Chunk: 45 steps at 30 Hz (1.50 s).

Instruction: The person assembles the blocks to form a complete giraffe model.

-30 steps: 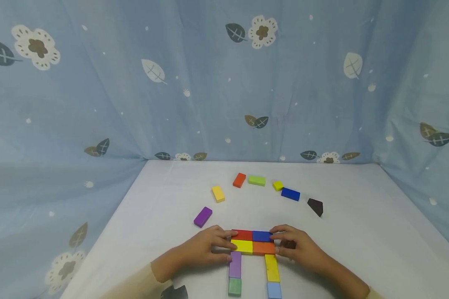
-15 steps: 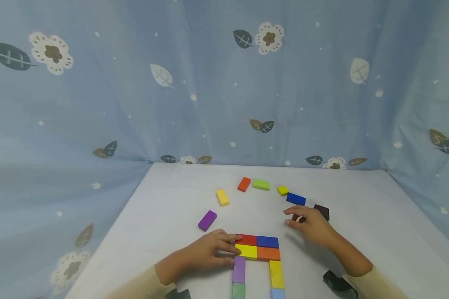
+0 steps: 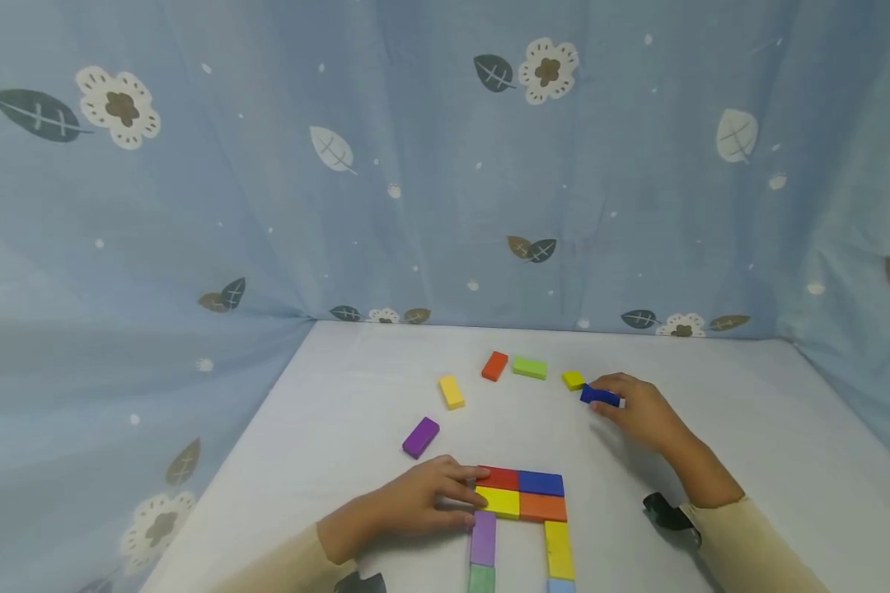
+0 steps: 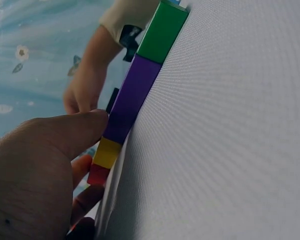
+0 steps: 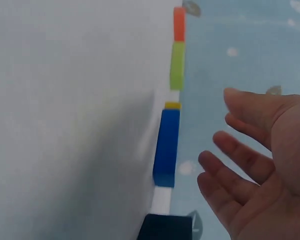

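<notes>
On the white table, flat blocks make a joined shape: a red block (image 3: 500, 478), a blue block (image 3: 541, 483), a yellow block (image 3: 501, 502) and an orange block (image 3: 542, 507) on top. Two legs run down, starting with a light purple block (image 3: 483, 539) and a long yellow block (image 3: 559, 550). My left hand (image 3: 433, 497) rests fingertips on the red and yellow blocks, its thumb by the light purple one. Farther back, my right hand (image 3: 638, 412) has fingers spread around a loose blue block (image 5: 166, 147); the right wrist view shows them apart from it.
Loose blocks form an arc: dark purple (image 3: 420, 437), pale yellow (image 3: 451, 392), red-orange (image 3: 494, 366), light green (image 3: 530, 367) and small yellow (image 3: 573, 380). A dark block (image 5: 166, 227) shows in the right wrist view. A blue patterned curtain (image 3: 445, 189) surrounds the table.
My right hand has left the joined blocks' right side and moved up and right to the loose blue block. My left hand stays at the left side. The head view has shifted slightly.
</notes>
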Motion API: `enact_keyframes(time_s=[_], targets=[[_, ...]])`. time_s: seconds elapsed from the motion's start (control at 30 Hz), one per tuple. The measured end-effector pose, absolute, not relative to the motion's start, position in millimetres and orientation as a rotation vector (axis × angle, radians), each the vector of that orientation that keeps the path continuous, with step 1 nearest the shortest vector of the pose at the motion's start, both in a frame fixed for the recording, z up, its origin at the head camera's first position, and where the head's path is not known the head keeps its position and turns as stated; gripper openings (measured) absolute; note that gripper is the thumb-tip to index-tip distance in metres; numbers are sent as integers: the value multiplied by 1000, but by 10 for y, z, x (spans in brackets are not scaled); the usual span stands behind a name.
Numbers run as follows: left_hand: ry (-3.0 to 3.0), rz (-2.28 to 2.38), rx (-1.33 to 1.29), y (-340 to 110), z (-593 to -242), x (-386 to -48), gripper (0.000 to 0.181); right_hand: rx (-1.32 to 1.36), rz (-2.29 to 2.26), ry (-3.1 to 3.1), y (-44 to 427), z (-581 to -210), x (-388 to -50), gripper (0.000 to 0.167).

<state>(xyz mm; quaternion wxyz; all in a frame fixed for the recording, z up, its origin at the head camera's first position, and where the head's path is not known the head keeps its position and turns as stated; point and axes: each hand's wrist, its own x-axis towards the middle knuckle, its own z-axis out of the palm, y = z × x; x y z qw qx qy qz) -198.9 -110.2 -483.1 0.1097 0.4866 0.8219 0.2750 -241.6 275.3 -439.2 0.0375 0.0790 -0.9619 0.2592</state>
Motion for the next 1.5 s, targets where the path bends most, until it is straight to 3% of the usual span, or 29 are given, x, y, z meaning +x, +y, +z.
enact_keyframes(time_s=[0.57,1.0,1.5], targets=[[2409,811,1407,-1087,-4806,-1967,33,214,545,-3016,2817,-4547,-2505,26],[2398,816,1379,-1085,-4792,-1967,33,62,577,-3156,2767,-4536,-2516,51],[2406,816,1399,-1086,-4801,-2000,33,144,464,-3189,2748,-4543,-2522,51]])
